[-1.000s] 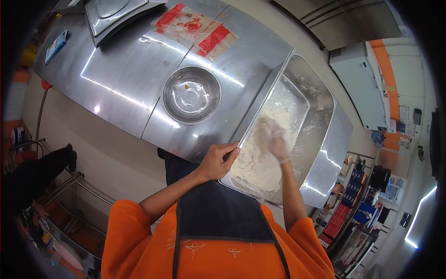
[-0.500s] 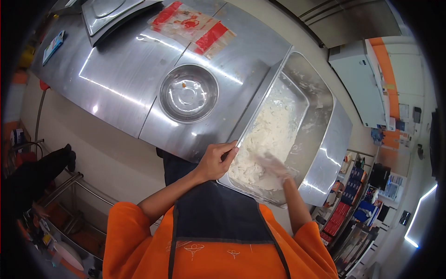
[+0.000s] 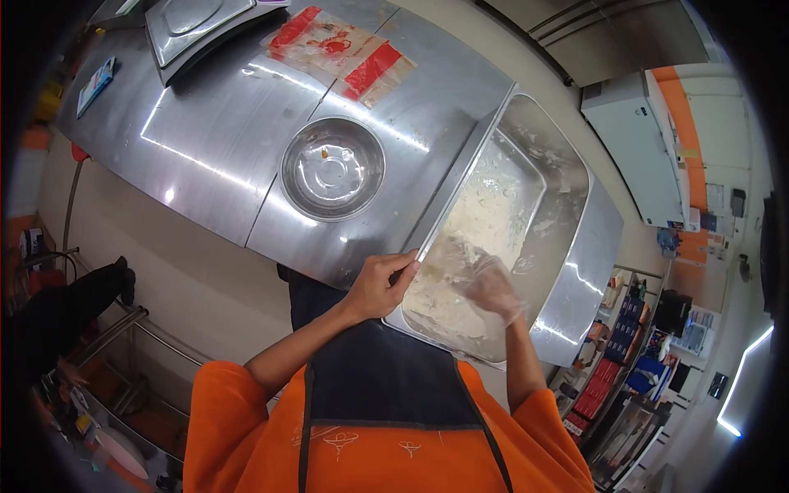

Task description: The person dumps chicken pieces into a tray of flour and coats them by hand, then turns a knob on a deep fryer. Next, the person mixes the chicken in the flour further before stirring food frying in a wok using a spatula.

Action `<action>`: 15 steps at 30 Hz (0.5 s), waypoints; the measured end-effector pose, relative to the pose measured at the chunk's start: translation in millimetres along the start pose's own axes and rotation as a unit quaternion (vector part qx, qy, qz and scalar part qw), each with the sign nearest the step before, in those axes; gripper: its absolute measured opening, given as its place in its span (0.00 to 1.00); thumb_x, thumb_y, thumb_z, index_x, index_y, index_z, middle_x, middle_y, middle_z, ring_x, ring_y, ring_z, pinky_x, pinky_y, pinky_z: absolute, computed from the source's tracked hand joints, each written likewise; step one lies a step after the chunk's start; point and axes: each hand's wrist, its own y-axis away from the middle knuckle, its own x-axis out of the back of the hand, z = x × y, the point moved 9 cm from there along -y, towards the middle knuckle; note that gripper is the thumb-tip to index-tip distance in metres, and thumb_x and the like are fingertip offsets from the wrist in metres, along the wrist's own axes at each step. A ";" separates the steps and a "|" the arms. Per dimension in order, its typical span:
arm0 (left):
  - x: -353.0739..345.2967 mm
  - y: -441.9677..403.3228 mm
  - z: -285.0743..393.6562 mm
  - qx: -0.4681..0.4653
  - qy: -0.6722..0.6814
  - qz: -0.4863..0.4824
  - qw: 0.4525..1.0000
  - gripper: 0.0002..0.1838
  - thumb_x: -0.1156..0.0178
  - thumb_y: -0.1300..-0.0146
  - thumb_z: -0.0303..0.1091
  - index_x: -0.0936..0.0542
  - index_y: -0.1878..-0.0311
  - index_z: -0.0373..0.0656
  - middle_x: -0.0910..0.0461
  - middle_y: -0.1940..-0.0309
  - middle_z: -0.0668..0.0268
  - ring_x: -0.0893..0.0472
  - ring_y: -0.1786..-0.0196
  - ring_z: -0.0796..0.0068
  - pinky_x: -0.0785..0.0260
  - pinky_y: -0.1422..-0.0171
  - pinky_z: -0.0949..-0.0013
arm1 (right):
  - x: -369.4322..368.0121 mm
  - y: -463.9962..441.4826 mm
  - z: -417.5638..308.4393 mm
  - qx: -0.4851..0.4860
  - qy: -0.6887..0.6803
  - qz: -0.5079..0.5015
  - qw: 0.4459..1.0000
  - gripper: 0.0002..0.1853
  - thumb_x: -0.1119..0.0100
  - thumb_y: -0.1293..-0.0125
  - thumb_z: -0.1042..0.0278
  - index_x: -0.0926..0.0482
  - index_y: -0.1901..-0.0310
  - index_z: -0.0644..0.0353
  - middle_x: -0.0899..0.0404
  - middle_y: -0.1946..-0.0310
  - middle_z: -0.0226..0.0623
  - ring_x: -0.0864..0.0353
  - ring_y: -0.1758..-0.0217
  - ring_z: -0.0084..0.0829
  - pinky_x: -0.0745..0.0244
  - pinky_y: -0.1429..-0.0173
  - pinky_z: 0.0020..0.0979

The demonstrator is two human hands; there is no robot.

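Note:
A deep steel pan (image 3: 567, 215) stands on the right part of the worktop, with a pale, floury, crumbly mass (image 3: 485, 215) spread over its bottom. My left hand (image 3: 380, 284) is bare and closed on the pan's near left rim, thumb on the edge. Inside the pan, my right hand (image 3: 491, 287) wears a clear plastic glove and reaches into the near part of the pale mass. Motion blurs its fingertips, so I cannot tell whether they hold any of it.
An open steel bowl (image 3: 333, 169) with a small orange speck inside sits left of the pan. Behind it lies a red-and-clear plastic bag (image 3: 341, 53). A scale (image 3: 193, 29) and a blue packet (image 3: 96, 86) are farther left on the steel worktop (image 3: 214, 123). Stocked shelves (image 3: 612, 345) stand at right.
My right hand has moved slightly within the pan, and the pale mass near it has shifted, baring more of the near bottom. My left hand stays on the rim.

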 end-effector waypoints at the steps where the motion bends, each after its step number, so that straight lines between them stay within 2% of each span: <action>1: -0.1 -1.6 -0.3 0.008 0.000 -0.002 1.000 0.13 0.43 0.32 0.27 0.21 0.48 0.28 0.24 0.77 0.49 0.26 0.81 0.67 0.35 0.73 0.67 | 21.0 -3.6 -7.5 -0.021 -0.081 0.002 0.997 0.22 0.37 0.40 0.63 0.23 0.45 0.64 0.22 0.58 0.54 0.23 0.50 0.41 0.30 0.42 0.41; 3: 0.3 -3.0 2.5 0.017 -0.005 -0.006 1.000 0.13 0.43 0.32 0.27 0.21 0.48 0.29 0.24 0.77 0.49 0.27 0.81 0.68 0.35 0.73 0.67 | 52.0 -21.4 -1.4 -0.148 -0.340 0.021 0.929 0.22 0.42 0.35 0.63 0.25 0.41 0.63 0.22 0.55 0.54 0.24 0.47 0.44 0.30 0.41 0.43; 4: -0.1 -2.9 3.2 0.020 -0.008 -0.010 1.000 0.13 0.43 0.32 0.27 0.21 0.48 0.30 0.24 0.77 0.49 0.27 0.81 0.68 0.35 0.73 0.67 | 52.9 -40.8 11.7 -0.072 -0.050 0.037 0.995 0.21 0.46 0.32 0.63 0.27 0.40 0.63 0.23 0.53 0.52 0.24 0.47 0.45 0.30 0.41 0.44; 6: 0.1 -2.1 3.9 0.014 -0.017 -0.008 1.000 0.13 0.43 0.32 0.27 0.21 0.47 0.30 0.25 0.78 0.50 0.27 0.81 0.69 0.36 0.73 0.67 | 17.5 -84.9 37.3 0.088 0.129 0.150 0.976 0.20 0.53 0.28 0.65 0.29 0.38 0.63 0.23 0.53 0.50 0.24 0.49 0.47 0.30 0.43 0.45; 7: 0.0 -2.3 4.2 0.010 -0.020 -0.007 1.000 0.13 0.43 0.32 0.27 0.21 0.47 0.30 0.25 0.78 0.50 0.27 0.81 0.69 0.36 0.73 0.67 | 12.7 -93.5 33.3 0.165 0.011 0.247 0.955 0.19 0.56 0.27 0.65 0.29 0.38 0.62 0.23 0.54 0.49 0.25 0.49 0.48 0.30 0.45 0.45; 10: 0.0 -2.5 4.8 -0.012 -0.011 -0.002 1.000 0.13 0.43 0.32 0.27 0.21 0.47 0.30 0.25 0.78 0.51 0.27 0.81 0.70 0.36 0.74 0.68 | -41.0 -93.7 13.6 0.027 -0.013 0.055 0.998 0.19 0.55 0.27 0.66 0.29 0.38 0.60 0.22 0.53 0.49 0.24 0.50 0.46 0.30 0.46 0.45; 11: 0.0 -2.5 3.9 -0.016 -0.011 -0.001 1.000 0.13 0.43 0.32 0.26 0.21 0.47 0.30 0.25 0.78 0.51 0.27 0.81 0.70 0.36 0.74 0.68 | -40.7 -71.7 -1.6 0.097 -0.025 0.056 0.993 0.18 0.54 0.27 0.65 0.27 0.40 0.61 0.21 0.53 0.50 0.22 0.51 0.46 0.29 0.48 0.45; 13: 0.3 -1.5 1.3 -0.022 -0.011 0.003 1.000 0.13 0.43 0.32 0.26 0.21 0.47 0.30 0.25 0.78 0.52 0.27 0.81 0.70 0.36 0.74 0.68 | -30.8 -36.0 -12.2 0.153 -0.123 0.031 0.980 0.17 0.52 0.27 0.63 0.25 0.44 0.62 0.19 0.54 0.50 0.20 0.54 0.42 0.28 0.52 0.44; 14: 0.6 -2.0 1.7 -0.013 -0.009 0.000 1.000 0.13 0.43 0.32 0.26 0.21 0.47 0.30 0.25 0.78 0.52 0.27 0.81 0.70 0.36 0.74 0.68 | -24.2 -23.6 -9.6 0.136 -0.209 0.005 0.968 0.16 0.51 0.27 0.62 0.24 0.45 0.62 0.19 0.54 0.48 0.19 0.56 0.39 0.27 0.54 0.43; 15: 0.9 -3.4 4.1 -0.003 -0.008 -0.004 1.000 0.13 0.43 0.32 0.26 0.21 0.47 0.29 0.25 0.79 0.52 0.28 0.81 0.70 0.36 0.74 0.68 | -21.5 -17.6 8.2 0.076 -0.271 0.003 0.959 0.16 0.51 0.26 0.61 0.23 0.46 0.63 0.18 0.56 0.46 0.19 0.57 0.37 0.27 0.55 0.41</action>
